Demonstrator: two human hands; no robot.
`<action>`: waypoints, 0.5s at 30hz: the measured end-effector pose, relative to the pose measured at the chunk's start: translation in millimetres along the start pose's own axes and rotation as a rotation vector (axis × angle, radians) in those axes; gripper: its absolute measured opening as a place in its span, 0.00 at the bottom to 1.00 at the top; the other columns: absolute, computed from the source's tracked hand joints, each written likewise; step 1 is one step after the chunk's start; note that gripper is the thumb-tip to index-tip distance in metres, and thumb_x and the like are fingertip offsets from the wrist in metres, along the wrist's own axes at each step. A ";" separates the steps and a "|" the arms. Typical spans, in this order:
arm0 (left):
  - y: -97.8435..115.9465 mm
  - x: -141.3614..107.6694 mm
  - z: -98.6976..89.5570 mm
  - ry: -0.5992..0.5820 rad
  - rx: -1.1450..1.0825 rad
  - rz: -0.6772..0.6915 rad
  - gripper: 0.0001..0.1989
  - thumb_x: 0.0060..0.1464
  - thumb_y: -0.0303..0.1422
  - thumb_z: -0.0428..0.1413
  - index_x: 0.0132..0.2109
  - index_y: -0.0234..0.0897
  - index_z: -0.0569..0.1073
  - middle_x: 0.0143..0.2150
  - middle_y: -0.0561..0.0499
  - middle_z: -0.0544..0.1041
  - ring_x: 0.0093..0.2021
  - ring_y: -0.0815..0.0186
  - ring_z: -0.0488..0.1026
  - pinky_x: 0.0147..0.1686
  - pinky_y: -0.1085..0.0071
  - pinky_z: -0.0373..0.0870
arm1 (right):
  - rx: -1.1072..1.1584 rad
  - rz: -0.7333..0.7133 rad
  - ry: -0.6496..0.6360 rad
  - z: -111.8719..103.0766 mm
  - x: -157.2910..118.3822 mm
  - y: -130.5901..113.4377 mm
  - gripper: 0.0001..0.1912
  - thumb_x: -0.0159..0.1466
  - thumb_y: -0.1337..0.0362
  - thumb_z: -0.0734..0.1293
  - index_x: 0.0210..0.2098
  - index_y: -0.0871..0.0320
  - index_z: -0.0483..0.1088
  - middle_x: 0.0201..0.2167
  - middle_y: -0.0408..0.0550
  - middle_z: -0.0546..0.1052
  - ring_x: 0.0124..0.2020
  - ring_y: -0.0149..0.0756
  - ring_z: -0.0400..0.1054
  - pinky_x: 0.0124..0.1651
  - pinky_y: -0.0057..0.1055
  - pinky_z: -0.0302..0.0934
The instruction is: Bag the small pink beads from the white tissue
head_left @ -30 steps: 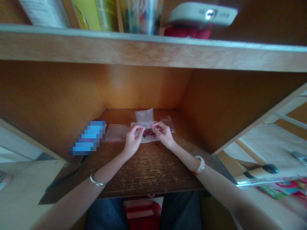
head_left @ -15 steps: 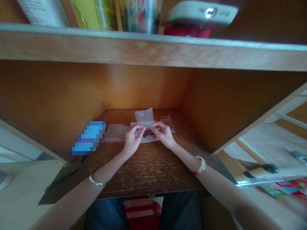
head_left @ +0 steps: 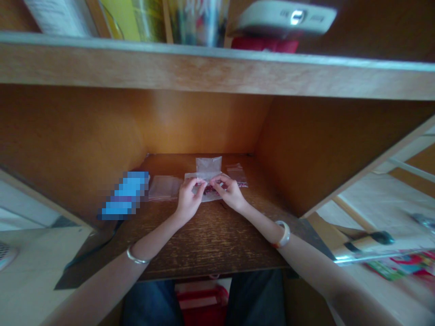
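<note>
Both hands pinch the near edge of a small clear plastic bag (head_left: 209,166), which stands up away from me. My left hand (head_left: 190,194) has thumb and forefinger together at the bag's left side. Thumb and fingers of my right hand (head_left: 229,192) close on its right side, close to the left fingertips. Beneath the hands lies a larger clear bag (head_left: 212,197) with small dark red and pink pieces (head_left: 208,190), partly hidden by my fingers. Whether those pieces lie in it or on it, I cannot tell.
Left of my hands lies a stack of flat clear bags (head_left: 163,188), with a blurred-out blue object (head_left: 125,194) beyond it. At the right is another small clear bag (head_left: 237,173) with reddish pieces at its near end. A shelf (head_left: 217,72) spans above the worn wooden desktop (head_left: 210,244).
The small clear bag has turned and shifted slightly right, now facing me more squarely. My right hand has moved a little left, bringing the fingertips closer together.
</note>
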State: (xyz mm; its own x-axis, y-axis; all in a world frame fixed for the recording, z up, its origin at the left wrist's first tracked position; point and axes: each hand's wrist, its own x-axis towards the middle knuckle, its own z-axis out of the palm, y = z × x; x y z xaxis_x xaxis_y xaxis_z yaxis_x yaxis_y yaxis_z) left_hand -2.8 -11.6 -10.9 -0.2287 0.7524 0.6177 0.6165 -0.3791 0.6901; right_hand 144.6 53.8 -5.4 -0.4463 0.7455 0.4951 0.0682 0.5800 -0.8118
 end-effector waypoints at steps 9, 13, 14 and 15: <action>-3.0 -0.5 1.3 0.033 0.008 0.029 0.05 0.56 0.33 0.54 0.34 0.38 0.72 0.34 0.49 0.77 0.38 0.63 0.73 0.42 0.66 0.68 | 0.045 0.023 0.021 1.1 -0.6 0.9 0.08 0.60 0.58 0.66 0.30 0.55 0.73 0.30 0.45 0.76 0.30 0.33 0.69 0.32 0.29 0.64; -1.8 -0.8 1.3 0.076 -0.026 -0.004 0.06 0.57 0.34 0.54 0.35 0.38 0.73 0.35 0.49 0.77 0.39 0.63 0.73 0.43 0.66 0.68 | 0.127 0.077 0.064 3.1 -1.7 -0.6 0.09 0.59 0.57 0.68 0.32 0.55 0.74 0.29 0.45 0.76 0.29 0.33 0.70 0.33 0.31 0.64; -1.4 -0.7 1.2 0.087 -0.032 -0.008 0.06 0.57 0.34 0.54 0.35 0.38 0.73 0.35 0.49 0.77 0.39 0.63 0.74 0.44 0.66 0.68 | 0.143 0.083 0.077 3.3 -1.9 -1.4 0.09 0.59 0.56 0.68 0.32 0.55 0.74 0.29 0.45 0.76 0.29 0.34 0.70 0.34 0.31 0.64; -1.1 -0.5 1.1 0.093 -0.037 -0.009 0.06 0.57 0.35 0.54 0.35 0.37 0.73 0.35 0.48 0.77 0.39 0.63 0.74 0.44 0.65 0.68 | 0.151 0.085 0.089 3.3 -1.9 -2.1 0.09 0.59 0.56 0.67 0.32 0.55 0.74 0.29 0.45 0.76 0.30 0.34 0.70 0.34 0.31 0.65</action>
State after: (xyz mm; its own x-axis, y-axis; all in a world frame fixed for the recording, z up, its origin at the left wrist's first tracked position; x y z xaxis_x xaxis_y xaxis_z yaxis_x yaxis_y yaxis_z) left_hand -2.5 -11.0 -12.4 -0.3043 0.7031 0.6427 0.5862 -0.3936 0.7082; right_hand 142.3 50.1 -5.7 -0.3631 0.8196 0.4432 -0.0354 0.4632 -0.8856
